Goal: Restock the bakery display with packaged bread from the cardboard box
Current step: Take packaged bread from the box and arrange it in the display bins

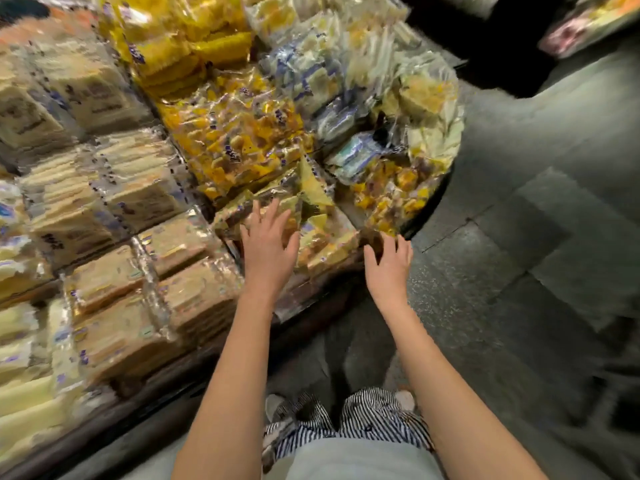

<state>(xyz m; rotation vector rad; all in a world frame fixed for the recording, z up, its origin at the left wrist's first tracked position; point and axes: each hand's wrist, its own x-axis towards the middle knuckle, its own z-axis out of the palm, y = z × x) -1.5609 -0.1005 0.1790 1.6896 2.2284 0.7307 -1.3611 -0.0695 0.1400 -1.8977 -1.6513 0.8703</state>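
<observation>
Currently I see both arms stretched out to the near corner of the bakery display (437, 202), and the whole view is motion-blurred. My left hand (268, 244) lies with its fingers (273, 211) spread wide and straight on a clear-bagged packaged bread (325, 233) at the front edge, holding nothing. My right hand (389, 263) hovers just beside that pack, its fingers loose and nearly straight, tips at the corner of the display; I cannot tell whether they touch a wrapper. The display is packed tight with tan sliced loaves (79, 202) stacked on the left, yellow packs (239, 140) in the middle and pale blue-printed bags (311, 74) beyond. Grey floor (519, 237) lies to the right.
</observation>
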